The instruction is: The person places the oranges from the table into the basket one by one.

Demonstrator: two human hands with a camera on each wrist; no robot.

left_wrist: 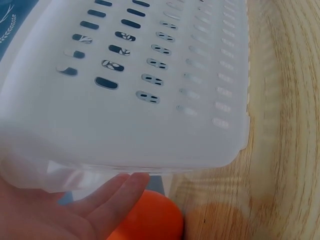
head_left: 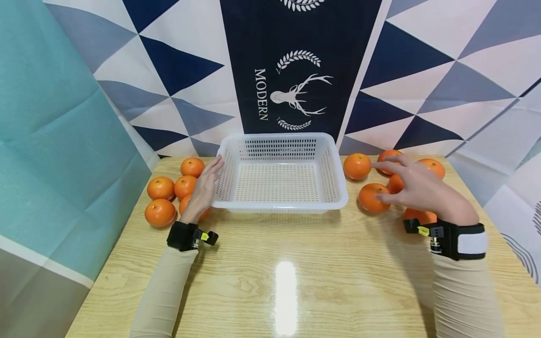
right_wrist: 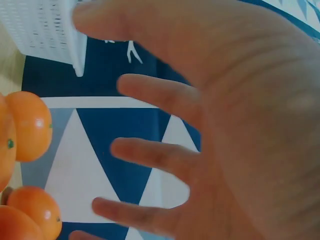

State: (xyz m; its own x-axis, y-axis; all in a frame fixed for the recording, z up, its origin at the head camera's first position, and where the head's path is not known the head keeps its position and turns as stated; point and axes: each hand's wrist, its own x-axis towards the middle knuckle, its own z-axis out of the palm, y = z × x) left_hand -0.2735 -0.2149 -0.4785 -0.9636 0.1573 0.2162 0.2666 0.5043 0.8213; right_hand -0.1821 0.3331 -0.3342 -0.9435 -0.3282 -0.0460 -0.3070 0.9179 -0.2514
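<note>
Gleaming orange fruits, white slotted basket

The person wears a long beige cloth sleeve on the left arm and a similar beige cloth sleeve on the right arm, the latter with many fine cross folds. The left hand and the right hand are bare. Around the left wrist is a black strap with a small black device bearing a yellow label. The right wrist has a wide black band with a whitish rectangular patch, and another small black device, also yellow-labelled.
</note>
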